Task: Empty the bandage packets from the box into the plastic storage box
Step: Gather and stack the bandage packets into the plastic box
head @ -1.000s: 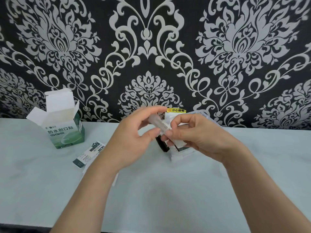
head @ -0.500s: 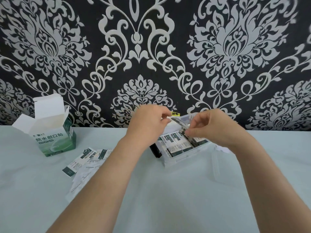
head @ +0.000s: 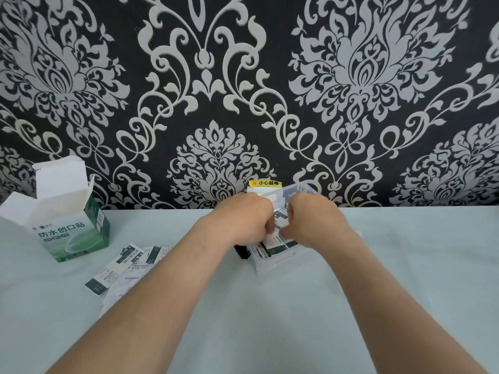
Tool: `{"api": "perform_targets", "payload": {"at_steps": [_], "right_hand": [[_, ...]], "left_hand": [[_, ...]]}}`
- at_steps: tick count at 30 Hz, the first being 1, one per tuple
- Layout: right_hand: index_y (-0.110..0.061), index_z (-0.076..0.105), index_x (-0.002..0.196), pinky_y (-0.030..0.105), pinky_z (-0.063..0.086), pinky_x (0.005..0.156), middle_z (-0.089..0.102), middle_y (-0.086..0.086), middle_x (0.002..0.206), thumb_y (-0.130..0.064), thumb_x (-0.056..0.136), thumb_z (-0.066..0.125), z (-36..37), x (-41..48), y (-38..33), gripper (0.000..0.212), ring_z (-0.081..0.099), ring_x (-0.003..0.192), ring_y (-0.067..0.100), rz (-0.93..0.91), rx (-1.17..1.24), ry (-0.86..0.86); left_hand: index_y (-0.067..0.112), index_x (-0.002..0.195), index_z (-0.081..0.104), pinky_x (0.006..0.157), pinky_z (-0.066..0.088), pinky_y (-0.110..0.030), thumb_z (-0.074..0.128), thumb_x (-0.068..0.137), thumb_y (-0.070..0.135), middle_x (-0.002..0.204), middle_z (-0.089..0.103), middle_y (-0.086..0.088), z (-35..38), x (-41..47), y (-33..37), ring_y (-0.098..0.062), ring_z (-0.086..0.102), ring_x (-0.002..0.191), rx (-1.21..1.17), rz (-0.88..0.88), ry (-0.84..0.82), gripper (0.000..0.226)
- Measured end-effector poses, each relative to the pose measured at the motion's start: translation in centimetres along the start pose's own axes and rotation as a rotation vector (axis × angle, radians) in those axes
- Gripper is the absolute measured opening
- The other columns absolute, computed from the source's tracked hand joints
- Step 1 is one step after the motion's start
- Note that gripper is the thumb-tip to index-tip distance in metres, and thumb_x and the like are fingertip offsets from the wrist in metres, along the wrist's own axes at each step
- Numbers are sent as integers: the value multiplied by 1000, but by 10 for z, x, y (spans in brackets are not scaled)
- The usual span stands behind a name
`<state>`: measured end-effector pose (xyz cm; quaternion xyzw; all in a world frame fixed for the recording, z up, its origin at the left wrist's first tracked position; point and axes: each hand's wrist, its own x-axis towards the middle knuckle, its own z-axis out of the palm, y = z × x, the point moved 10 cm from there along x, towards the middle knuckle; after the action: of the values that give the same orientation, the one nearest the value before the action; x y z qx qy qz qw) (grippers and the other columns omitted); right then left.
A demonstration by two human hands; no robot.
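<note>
The clear plastic storage box [head: 280, 261] stands at the table's middle, its lid [head: 298, 190] raised behind it. My left hand [head: 243, 220] and my right hand [head: 313, 220] are both lowered into it, knuckles up. Their curled fingers meet on the white-and-green bandage packets [head: 272, 245] lying inside; the fingertips are mostly hidden. The green-and-white bandage box [head: 73, 233] stands open at the far left, apart from both hands. Several loose bandage packets [head: 121, 268] lie on the table between that box and my left forearm.
A small black object [head: 241, 252] sits against the storage box's left side. A white wall fitting with a yellow warning label [head: 266, 183] is right behind the lid. The patterned wall closes off the table's far edge [head: 405, 207].
Both hands have dropped from in front of me down into the storage box, bringing the packet they held with them. The view has tilted so the table looks farther away.
</note>
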<state>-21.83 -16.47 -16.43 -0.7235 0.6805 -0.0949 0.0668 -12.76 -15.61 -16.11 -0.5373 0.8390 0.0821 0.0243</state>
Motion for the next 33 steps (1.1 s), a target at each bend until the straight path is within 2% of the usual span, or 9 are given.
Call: {"api": "perform_targets", "payload": {"at_steps": [6, 9, 14, 17, 21, 24, 27, 30, 33], "right_hand": [[-18, 53, 93, 29, 41, 67, 50, 0, 87, -38, 78, 73, 2, -1, -4, 32, 46, 83, 21, -12, -28, -27], [-17, 51, 90, 29, 42, 67, 53, 0, 85, -44, 76, 72, 2, -1, -2, 37, 49, 83, 22, -1, 32, -52], [-16, 59, 85, 26, 38, 64, 62, 2, 89, -21, 84, 64, -20, 4, 14, 7, 54, 80, 23, 7, 85, 59], [-14, 68, 94, 27, 38, 61, 65, 6, 90, -8, 86, 49, -23, 4, 24, 21, 53, 80, 26, -4, 19, 89], [-13, 64, 99, 31, 37, 65, 57, 5, 94, -6, 86, 45, -10, 4, 17, 24, 47, 84, 25, -74, -104, -31], [-15, 51, 89, 34, 33, 77, 49, 1, 86, -12, 90, 44, 0, 2, 13, 8, 44, 85, 25, -88, -188, -102], [-17, 49, 84, 34, 31, 77, 44, -4, 72, -12, 91, 45, -2, 2, 14, 10, 45, 78, 24, -59, -135, -78], [-14, 60, 83, 33, 40, 74, 52, -2, 70, -5, 87, 45, -17, 2, 16, 19, 49, 69, 25, -32, 15, 12], [-15, 69, 82, 31, 50, 67, 70, 7, 89, -3, 86, 43, -33, 0, 10, 29, 60, 73, 28, -62, 153, 66]], "left_hand": [[33, 108, 73, 71, 51, -31, 59, 84, 7, 104, 67, 2, 2, 1, 1, -20, 58, 89, 15, 17, -34, 38], [32, 108, 72, 67, 45, -29, 59, 84, 8, 99, 63, 1, 1, 1, 0, -18, 53, 83, 23, 16, -25, 36], [28, 109, 73, 79, 55, -34, 55, 83, 5, 110, 67, 1, -2, 3, 2, -22, 61, 98, -6, 19, 12, 39], [30, 104, 75, 83, 56, -37, 54, 85, 9, 108, 69, 4, 1, 7, 4, -19, 62, 97, -33, 21, 18, 35], [30, 104, 74, 81, 55, -34, 55, 87, 11, 106, 70, 6, 6, 10, 9, -17, 62, 95, -14, 23, 22, 32], [30, 104, 74, 79, 55, -33, 55, 85, 10, 106, 68, 4, 3, 9, 7, -18, 62, 95, -26, 10, 50, 33], [30, 107, 74, 77, 51, -28, 50, 88, 9, 101, 66, 7, -9, 3, 3, -15, 56, 86, -79, -12, 100, 37], [30, 108, 74, 82, 48, -25, 47, 91, 10, 104, 68, 11, -28, -11, -6, -10, 57, 87, -195, -49, 201, 37], [32, 103, 75, 75, 47, -22, 49, 91, 13, 99, 69, 15, -44, -37, -26, -1, 56, 70, -282, -115, 326, 35]]}}
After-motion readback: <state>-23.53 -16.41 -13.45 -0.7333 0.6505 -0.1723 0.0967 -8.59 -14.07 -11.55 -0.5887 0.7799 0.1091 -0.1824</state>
